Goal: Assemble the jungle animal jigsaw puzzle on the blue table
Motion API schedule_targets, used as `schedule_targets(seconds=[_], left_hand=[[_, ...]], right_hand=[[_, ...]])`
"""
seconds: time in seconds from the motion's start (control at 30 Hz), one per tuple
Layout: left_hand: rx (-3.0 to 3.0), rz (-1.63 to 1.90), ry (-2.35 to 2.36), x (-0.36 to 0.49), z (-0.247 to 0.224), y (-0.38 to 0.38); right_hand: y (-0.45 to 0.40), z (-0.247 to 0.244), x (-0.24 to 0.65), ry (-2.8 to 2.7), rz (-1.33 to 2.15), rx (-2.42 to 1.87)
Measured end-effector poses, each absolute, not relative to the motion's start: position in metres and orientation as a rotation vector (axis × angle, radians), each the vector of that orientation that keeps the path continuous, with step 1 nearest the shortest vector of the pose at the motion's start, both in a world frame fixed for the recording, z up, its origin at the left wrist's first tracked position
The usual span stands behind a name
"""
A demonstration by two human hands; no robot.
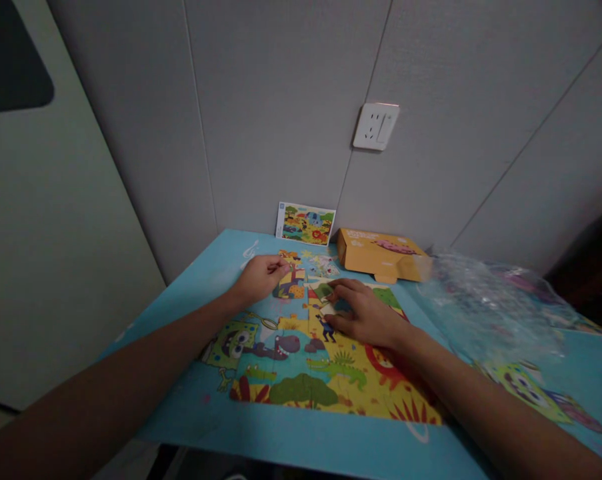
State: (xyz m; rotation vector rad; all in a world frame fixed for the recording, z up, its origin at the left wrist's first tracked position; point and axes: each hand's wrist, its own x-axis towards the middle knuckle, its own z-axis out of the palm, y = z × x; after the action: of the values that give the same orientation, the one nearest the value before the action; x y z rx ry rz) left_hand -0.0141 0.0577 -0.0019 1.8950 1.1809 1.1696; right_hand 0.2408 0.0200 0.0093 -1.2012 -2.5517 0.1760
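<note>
jigsaw puzzle (301,370) lies flat on blue table (215,263), mostly joined, w/ a gap at upper l. l hand (261,280): thumb & index tips pressed tog. at edge of giraffe section (295,288); can't tell if pinching it. r hand (363,312): fingers spread, bent over puzzle's upper part. pic card (307,225) leans on wall behind; orange box (381,255) beside it, then clear plastic (495,300) at far r.

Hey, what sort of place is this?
Probably a room at home, perhaps a play corner: a blue table printed with cartoon characters, a partly assembled jigsaw puzzle, and a wall socket behind.
</note>
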Motion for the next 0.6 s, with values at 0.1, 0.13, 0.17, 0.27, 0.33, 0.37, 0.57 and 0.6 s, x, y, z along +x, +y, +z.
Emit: schedule_targets(seconds=[0.1, 0.13, 0.17, 0.27, 0.33, 0.37, 0.57, 0.6], left_hand=[[1.865, 1.127, 1.147, -0.012, -0.001, 0.053], [1.845, 1.089, 1.105, -0.009, -0.001, 0.05], [1.823, 1.044, 1.052, -0.006, -0.002, 0.047], [1.775, 0.908, 0.905, 0.003, -0.005, 0.038], [1.822, 0.88, 0.895, 0.005, -0.006, 0.036], [1.888, 0.895, 0.935, 0.003, -0.006, 0.038], [2.451, 0.977, 1.57, -0.034, -0.005, 0.072], [2.455, 0.903, 1.675, -0.04, -0.008, 0.078]], right_hand=[[0.019, 0.01, 0.239, -2.463, 0.246, -1.148], [0.019, 0.01, 0.237, -2.423, 0.303, -1.114], [0.017, 0.01, 0.236, -2.383, 0.364, -1.084], [0.012, 0.01, 0.231, -2.296, 0.453, -1.069], [0.011, 0.01, 0.228, -2.258, 0.395, -1.124], [0.011, 0.01, 0.228, -2.235, 0.343, -1.17], [0.032, 0.014, 0.242, -2.059, 0.189, -1.674], [0.037, 0.015, 0.246, -2.025, 0.204, -1.743]])
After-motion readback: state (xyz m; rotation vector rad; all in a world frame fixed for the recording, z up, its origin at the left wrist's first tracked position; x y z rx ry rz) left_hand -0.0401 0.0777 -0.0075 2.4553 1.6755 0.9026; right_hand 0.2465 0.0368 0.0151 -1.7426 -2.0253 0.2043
